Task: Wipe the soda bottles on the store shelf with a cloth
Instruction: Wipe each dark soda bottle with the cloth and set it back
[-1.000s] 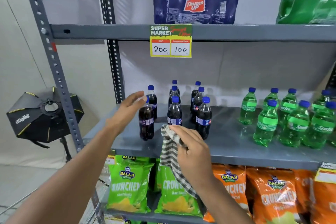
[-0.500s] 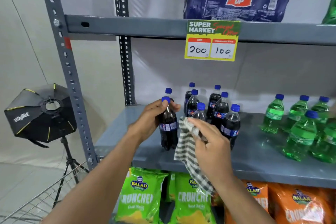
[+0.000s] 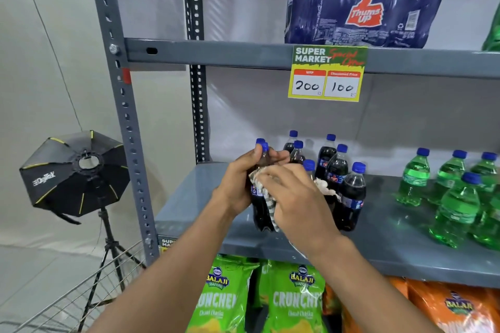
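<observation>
While our left hand (image 3: pixel 238 184) grips the upright cola bottle (image 3: pixel 260 213), our right hand (image 3: pixel 295 197) presses the cloth (image 3: pixel 266 194) against its right side.

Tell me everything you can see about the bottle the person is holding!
The dark cola bottle is clear plastic with a blue cap and a blue label. It stands upright near the shelf's front edge, leftmost of its group. The left hand wraps its upper part, and the right hand presses a striped cloth against its side.
</observation>
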Motion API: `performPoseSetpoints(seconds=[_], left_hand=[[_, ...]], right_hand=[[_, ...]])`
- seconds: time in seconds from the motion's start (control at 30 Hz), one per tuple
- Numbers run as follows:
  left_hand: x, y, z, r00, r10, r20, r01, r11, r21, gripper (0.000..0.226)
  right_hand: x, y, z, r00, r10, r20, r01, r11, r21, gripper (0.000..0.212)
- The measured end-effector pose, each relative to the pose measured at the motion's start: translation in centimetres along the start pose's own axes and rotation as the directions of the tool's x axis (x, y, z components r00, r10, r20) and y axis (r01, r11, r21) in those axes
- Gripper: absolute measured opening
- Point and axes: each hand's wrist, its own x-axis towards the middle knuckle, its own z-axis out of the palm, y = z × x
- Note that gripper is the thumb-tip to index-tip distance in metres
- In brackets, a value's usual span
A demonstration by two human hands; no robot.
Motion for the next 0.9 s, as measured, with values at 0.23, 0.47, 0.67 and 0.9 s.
performPoseSetpoints(seconds=[0.23,0.47,0.67,0.9], left_hand=[[-0.4,0.5,0.6,0.998,0.065,-0.024,-0.064,0.996,0.061,0.032],[-1.2,-0.1,1.2,1.000,-0.030,-0.007,0.030,0.998,0.048,0.034],[-1.6,0.1,0.7,0.999,0.008,-0.047,-0.007,1.000,0.022,0.032],[-2.3,-0.6,0.7,0.997,-0.063,-0.051,0.067,0.996,0.063,0.034]], right_hand=[[-3.1,-1.3,0.2,0.997,0.001,0.073,-0.001,1.000,0.002,0.044],[0.4,-0.9,-0.7,0.962,0.268,-0.059,-0.256,0.953,0.160,0.049],[-1.5,-0.8,-0.6,0.982,0.189,-0.030,-0.185,0.978,0.098,0.049],[-0.6,-2.3,-0.3,0.999,0.045,-0.009,-0.045,0.997,0.066,0.032]])
